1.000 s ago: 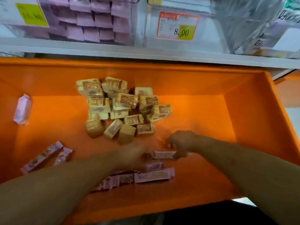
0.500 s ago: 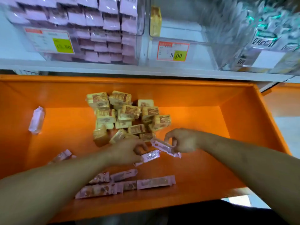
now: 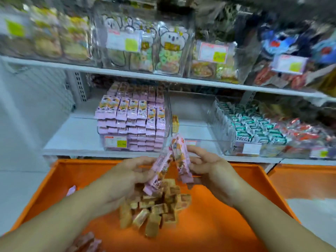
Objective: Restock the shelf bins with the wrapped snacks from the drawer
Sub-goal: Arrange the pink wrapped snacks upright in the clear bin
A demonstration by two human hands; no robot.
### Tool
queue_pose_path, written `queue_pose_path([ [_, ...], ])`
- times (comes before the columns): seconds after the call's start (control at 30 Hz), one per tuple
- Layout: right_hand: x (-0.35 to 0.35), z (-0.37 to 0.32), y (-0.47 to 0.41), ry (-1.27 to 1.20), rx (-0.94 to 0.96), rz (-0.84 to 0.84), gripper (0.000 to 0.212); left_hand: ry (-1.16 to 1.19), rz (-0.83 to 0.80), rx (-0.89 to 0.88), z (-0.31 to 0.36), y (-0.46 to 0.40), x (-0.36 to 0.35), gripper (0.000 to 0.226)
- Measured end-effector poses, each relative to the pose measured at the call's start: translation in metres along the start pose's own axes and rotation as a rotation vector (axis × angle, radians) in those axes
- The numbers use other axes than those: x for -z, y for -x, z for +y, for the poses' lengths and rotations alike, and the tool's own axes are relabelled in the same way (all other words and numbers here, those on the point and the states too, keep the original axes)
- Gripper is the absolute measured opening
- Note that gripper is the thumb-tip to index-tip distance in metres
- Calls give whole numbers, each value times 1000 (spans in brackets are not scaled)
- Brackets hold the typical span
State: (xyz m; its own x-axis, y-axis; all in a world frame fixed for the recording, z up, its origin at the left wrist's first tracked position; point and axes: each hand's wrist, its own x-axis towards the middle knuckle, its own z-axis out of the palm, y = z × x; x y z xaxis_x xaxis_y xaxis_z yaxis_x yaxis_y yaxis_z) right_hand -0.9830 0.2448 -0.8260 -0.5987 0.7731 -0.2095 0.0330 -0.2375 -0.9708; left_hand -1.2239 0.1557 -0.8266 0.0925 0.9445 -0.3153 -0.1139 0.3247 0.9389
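Observation:
My left hand (image 3: 131, 176) holds a pink wrapped snack bar (image 3: 160, 171) and my right hand (image 3: 209, 168) holds another pink bar (image 3: 180, 157). Both bars are raised above the orange drawer (image 3: 236, 215), their tops meeting in front of the lower shelf. Straight ahead stands the clear bin (image 3: 132, 124) stacked with the same pink bars. A pile of tan wrapped snacks (image 3: 156, 206) lies in the drawer below my hands. More pink bars (image 3: 85, 242) lie at the drawer's near edge, and one (image 3: 71, 190) at its left wall.
To the right of the pink bin is a clear bin (image 3: 196, 131) holding one yellow packet (image 3: 175, 122), then a bin of green-and-white packets (image 3: 254, 128). The upper shelf (image 3: 163, 79) carries bagged snacks. A second orange drawer (image 3: 301, 180) sits at the right.
Both hands picked pink bars out of the drawer and lifted them toward the shelf. My head tilted up, so the shelves now fill the view.

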Motion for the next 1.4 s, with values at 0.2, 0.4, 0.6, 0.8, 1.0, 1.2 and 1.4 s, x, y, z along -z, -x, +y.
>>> queue_pose_path([
  [0.2, -58, -16, 3, -24, 63, 30, 53, 181, 130, -58, 20, 14, 13, 29],
  [0.4, -75, -24, -23, 42, 84, 137, 48, -14, 235, -53, 31, 3, 18, 26],
  [0.6, -80, -18, -43, 547, 279, 207, 24, -138, 251, -109, 34, -10, 16, 31],
  [0.8, -77, -19, -54, 242, 282, 328, 34, -142, 403, -191, 36, -18, 13, 32],
  [1.0, -73, -26, -41, 253, 304, 328, 37, -221, 488, -314, 43, -11, 7, 41],
  [1.2, -71, -32, -28, 364, 372, 290, 47, -284, 440, -373, 46, -2, -1, 32],
  [1.4, -60, -32, -31, 332, 375, 256, 36, -340, 267, -405, 45, -7, 2, 72],
])
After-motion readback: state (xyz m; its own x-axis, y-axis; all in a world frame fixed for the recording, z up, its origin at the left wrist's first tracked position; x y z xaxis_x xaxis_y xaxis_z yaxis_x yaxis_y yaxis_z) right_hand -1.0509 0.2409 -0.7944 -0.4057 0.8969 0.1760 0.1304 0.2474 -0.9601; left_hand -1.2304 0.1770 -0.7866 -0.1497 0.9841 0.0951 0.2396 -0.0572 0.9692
